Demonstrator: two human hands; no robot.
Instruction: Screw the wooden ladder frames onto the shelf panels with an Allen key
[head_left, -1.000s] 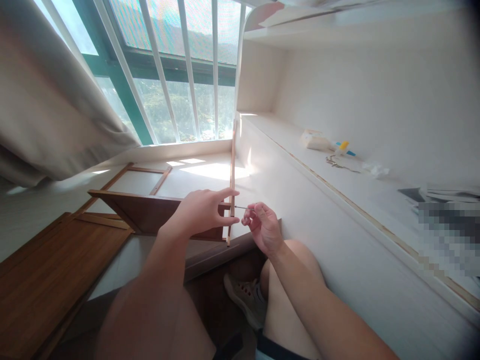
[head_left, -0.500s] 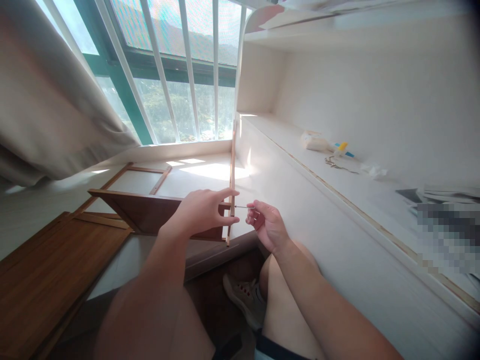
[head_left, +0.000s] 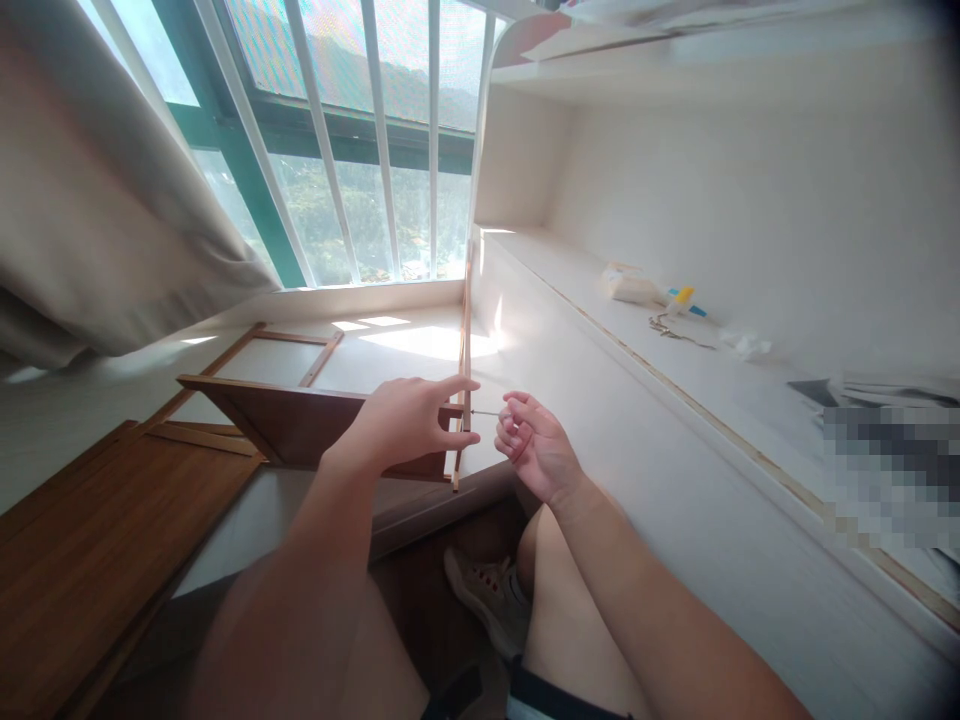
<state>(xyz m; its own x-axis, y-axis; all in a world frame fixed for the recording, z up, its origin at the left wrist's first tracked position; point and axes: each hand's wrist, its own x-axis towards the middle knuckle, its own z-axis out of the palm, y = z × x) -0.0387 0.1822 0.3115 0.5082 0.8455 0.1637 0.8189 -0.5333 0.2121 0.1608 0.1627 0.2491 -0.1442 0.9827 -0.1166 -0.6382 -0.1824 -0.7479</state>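
Observation:
My left hand (head_left: 401, 425) is wrapped over the end of a brown wooden panel (head_left: 300, 415), its fingers and thumb reaching past a narrow upright wooden strip (head_left: 466, 345). Hidden under the palm is the exact contact with the wood. In my right hand (head_left: 536, 440), closed fingers pinch a thin metal hex key (head_left: 487, 413). Its shaft points left, with the tip at the strip between my left thumb and fingers. The other end of the key is hidden in my fingers.
A larger wooden panel (head_left: 142, 530) lies at the lower left beside a slim wooden frame (head_left: 292, 338). On the white ledge (head_left: 570, 275) at right are a small pack (head_left: 630, 283), a yellow-capped item (head_left: 681, 299) and crumpled white plastic (head_left: 744, 344). A barred window stands behind.
My right hand has turned slightly at the fingers and shifted a little to the right, still gripping the hex key. My left hand and the wood stay in place.

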